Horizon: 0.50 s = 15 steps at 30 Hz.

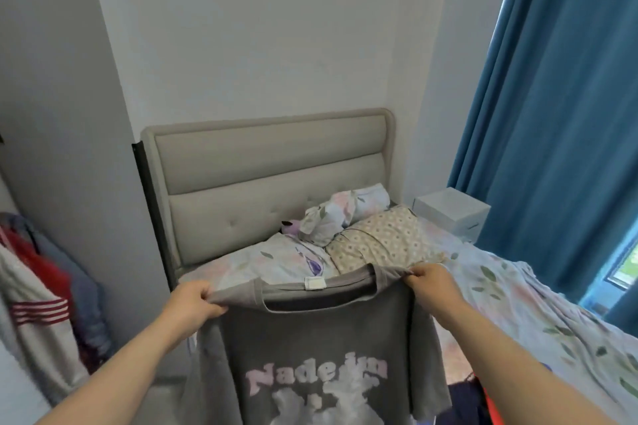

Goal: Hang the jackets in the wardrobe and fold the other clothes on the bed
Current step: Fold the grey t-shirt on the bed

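So, tee (310,348): grey t-shirt held up in the air in front of the person, over the near edge of the bed (518,304), with the pillow (383,238) and headboard (269,176) behind it.
Which way it points: collar up, body hanging straight down out of the bottom of the shot, so the long axis is pretty much vertical. The shoulder line runs left to right, a bit higher on the right. The printed side faces the camera.
Left hand (193,304): fingers curled, pinching the left shoulder seam.
Right hand (435,283): same deal, gripping the right shoulder.
Print (317,376): puffy pink letters that read like "Nade in", with a whitish graphic under them that's cut off.
Neck label (315,284): small white tag inside the back collar, can't make out any writing.
Other stuff: blue curtain (559,114) on the right, white nightstand (452,214) near it, and clothes (41,304) hanging at far left.
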### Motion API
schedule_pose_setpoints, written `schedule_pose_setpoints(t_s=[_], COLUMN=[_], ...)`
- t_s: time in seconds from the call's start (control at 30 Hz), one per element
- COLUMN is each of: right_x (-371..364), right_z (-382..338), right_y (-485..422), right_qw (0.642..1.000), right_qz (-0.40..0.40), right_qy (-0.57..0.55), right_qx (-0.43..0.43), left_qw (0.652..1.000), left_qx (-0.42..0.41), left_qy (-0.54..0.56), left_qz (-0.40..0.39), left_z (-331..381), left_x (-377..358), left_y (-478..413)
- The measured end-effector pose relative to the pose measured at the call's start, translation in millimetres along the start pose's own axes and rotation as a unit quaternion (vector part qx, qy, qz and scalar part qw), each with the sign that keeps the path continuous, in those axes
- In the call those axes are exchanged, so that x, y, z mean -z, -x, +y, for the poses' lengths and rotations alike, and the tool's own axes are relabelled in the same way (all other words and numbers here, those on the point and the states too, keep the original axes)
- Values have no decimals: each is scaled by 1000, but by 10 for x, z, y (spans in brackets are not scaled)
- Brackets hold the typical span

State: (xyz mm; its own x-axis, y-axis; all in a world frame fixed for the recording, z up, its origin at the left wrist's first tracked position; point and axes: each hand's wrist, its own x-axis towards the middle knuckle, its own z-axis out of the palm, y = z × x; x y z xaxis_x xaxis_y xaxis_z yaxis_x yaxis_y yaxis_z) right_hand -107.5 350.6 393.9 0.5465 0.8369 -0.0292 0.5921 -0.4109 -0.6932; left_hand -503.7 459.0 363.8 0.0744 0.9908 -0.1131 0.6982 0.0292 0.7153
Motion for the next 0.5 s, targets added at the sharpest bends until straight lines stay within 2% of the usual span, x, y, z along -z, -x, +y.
schedule_pose_setpoints(t_s=[0.07,0.17,0.37,0.5], right_x=[-422,-1097,-2474,-3496], right_z=[42,84,239,382], right_y=[-194,-591,-1545,-2258], right_qw=[993,992,994,991], right_qz=[-31,-41,-11,-4], right_qy=[-79,-75,-50,-29], right_qx=[-77,-92,-97,-127], left_qw=[993,955,914,900], left_qx=[64,175,236,285], left_qy=[100,240,330,329], left_qz=[-6,-24,-14,22], left_z=[-253,-654,-1686,-2334], left_x=[-271,-680,-1387,-1932], left_y=[-311,-807,-2013,-2925])
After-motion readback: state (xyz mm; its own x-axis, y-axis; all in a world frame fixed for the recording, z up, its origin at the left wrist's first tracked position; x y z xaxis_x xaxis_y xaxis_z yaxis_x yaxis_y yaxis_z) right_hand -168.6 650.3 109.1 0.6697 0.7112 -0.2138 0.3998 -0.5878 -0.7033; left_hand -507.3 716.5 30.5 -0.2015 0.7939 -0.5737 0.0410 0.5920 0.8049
